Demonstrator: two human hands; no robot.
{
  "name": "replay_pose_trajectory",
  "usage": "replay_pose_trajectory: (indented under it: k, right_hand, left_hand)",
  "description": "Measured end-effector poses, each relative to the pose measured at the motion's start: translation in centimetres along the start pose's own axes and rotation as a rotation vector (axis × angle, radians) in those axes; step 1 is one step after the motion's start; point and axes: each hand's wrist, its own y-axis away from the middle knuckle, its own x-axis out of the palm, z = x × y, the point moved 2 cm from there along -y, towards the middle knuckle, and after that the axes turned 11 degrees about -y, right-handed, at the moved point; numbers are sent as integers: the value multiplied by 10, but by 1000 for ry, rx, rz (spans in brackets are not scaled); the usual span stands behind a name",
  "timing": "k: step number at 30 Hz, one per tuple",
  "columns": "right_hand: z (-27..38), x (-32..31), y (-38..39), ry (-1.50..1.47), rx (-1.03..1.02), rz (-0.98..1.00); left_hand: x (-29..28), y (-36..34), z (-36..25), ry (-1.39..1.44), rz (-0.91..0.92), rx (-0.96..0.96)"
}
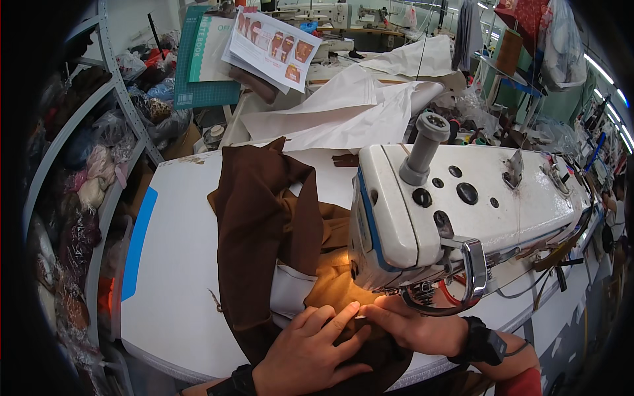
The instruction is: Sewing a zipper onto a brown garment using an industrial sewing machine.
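A dark brown garment piece [249,218] with tan parts [337,277] and a white piece [290,290] lies across the white table [168,251]. The tan part is lit under a white sewing machine [462,198]. My left hand [310,346] rests on the fabric, fingers spread, its index fingertip beside the right fingertips. My right hand [416,330] is closed on the fabric just below the presser-foot area, which the machine head partly hides.
A metal shelf [112,72] with bagged materials stands left. Papers [271,53] lie on green mats [205,99] at the back, near large white sheets [337,112]. A thread cone [508,49] and hanging bags [561,53] are back right.
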Motion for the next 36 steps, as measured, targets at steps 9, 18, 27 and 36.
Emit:
replay_pose_trajectory:
  k: [9, 18, 27, 36]
  right_hand:
    - [14, -19, -17, 43, -140, -64]
    - [21, -32, -17, 161, -141, -60]
    - [6, -35, 3, 209, -85, -36]
    - [-10, -84, 51, 164, 131, -340]
  left_hand:
    - [0, 1, 0, 4, 6, 0]
    - [-1, 0, 0, 2, 10, 0]
    - [0, 0, 0, -7, -3, 10]
    - [-2, 1, 0, -9, -20, 0]
